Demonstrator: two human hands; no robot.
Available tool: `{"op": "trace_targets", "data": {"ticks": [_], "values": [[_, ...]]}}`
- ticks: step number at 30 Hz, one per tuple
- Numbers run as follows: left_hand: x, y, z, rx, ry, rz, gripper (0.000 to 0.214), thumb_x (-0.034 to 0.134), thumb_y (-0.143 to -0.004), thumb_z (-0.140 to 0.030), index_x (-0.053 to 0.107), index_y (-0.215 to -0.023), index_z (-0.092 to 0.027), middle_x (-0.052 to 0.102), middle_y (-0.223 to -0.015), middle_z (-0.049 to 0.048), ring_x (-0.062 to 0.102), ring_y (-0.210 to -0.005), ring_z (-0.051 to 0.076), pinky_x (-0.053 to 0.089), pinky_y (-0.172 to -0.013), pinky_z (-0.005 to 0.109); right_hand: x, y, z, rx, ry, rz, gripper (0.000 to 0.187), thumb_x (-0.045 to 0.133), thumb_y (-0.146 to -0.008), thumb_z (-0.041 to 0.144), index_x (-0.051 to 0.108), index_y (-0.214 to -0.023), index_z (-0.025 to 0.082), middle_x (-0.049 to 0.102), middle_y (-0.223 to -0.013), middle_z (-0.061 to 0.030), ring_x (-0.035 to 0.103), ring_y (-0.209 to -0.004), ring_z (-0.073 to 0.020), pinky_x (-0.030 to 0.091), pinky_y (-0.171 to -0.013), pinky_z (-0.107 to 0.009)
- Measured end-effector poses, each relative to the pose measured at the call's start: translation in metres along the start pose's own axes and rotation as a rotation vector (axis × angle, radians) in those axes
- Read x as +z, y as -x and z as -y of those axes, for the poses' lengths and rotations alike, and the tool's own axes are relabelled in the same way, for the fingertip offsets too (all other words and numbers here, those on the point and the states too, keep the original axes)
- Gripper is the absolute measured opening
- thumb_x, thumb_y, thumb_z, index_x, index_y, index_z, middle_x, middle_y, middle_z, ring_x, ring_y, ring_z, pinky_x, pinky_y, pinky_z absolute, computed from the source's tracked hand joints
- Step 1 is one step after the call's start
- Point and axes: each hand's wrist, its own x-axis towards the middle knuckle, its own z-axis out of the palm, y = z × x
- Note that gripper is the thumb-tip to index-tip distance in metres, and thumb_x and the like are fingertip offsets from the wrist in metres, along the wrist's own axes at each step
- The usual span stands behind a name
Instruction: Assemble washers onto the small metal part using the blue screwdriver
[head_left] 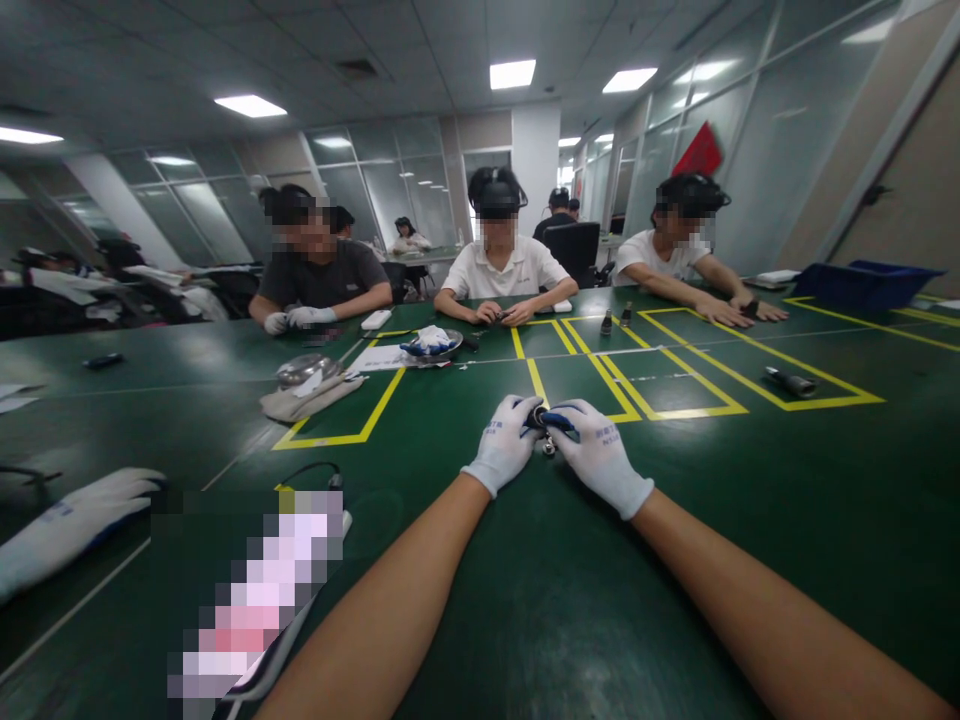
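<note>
Both my hands wear white gloves with blue palms and meet above the green table. My left hand (506, 440) is closed around a small dark cylindrical part (537, 416). From the other side my right hand (589, 445) pinches the same part between thumb and fingers. Its exact kind is too small and too covered to make out. Just under my fingers is a small shiny metal piece (549, 447); whether it is joined to the dark part I cannot tell.
A black flashlight (790, 382) lies at right, inside yellow tape. Two small dark pieces (606, 323) stand farther back. A metal bowl (454, 350) holds gloves. A blurred phone-like device (262, 610) lies front left, near another person's gloved hand (82, 520). Co-workers sit opposite; a blue bin (862, 285) stands back right.
</note>
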Motion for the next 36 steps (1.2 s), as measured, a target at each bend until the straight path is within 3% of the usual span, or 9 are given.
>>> {"op": "trace_targets", "data": {"ticks": [8,16,28,36], "values": [[-0.001,0.0,-0.001,0.021,0.036,-0.021,0.026,0.063,-0.082,-0.014,0.065,-0.108,-0.018,0.062,-0.111,0.0079,0.061,-0.106,0.022,0.052,-0.098,0.036,0.001,0.003,-0.001,-0.008,0.06,0.058,0.016,0.06,-0.094,0.025,0.073,-0.102,0.02,0.065,-0.102,-0.0075,0.063,-0.091,-0.0204,0.051,-0.08,-0.031],[0.0,-0.001,0.003,-0.016,0.011,-0.046,0.031,0.063,-0.082,-0.012,0.062,-0.113,-0.018,0.066,-0.113,0.0082,0.062,-0.107,0.024,0.051,-0.099,0.039,0.004,0.004,0.001,-0.068,0.323,0.145,0.029,0.057,-0.095,0.029,0.068,-0.12,0.021,0.064,-0.104,-0.0094,0.061,-0.085,-0.0205,0.047,-0.072,-0.03],[-0.001,-0.001,0.003,0.03,0.039,-0.036,0.036,0.059,-0.083,-0.008,0.062,-0.117,-0.019,0.066,-0.118,0.0081,0.062,-0.113,0.023,0.05,-0.103,0.039,0.002,0.004,0.007,-0.03,0.171,0.17,0.031,0.057,-0.095,0.026,0.066,-0.124,0.021,0.063,-0.104,-0.0074,0.062,-0.088,-0.0185,0.049,-0.077,-0.028],[-0.003,-0.002,0.001,0.012,0.072,-0.076,0.035,0.06,-0.082,-0.008,0.062,-0.115,-0.019,0.066,-0.115,0.0077,0.062,-0.111,0.022,0.051,-0.102,0.038,0.003,0.004,0.011,-0.027,0.126,0.141,0.024,0.056,-0.095,0.024,0.067,-0.116,0.02,0.064,-0.104,-0.0077,0.061,-0.088,-0.019,0.049,-0.079,-0.029]]}}
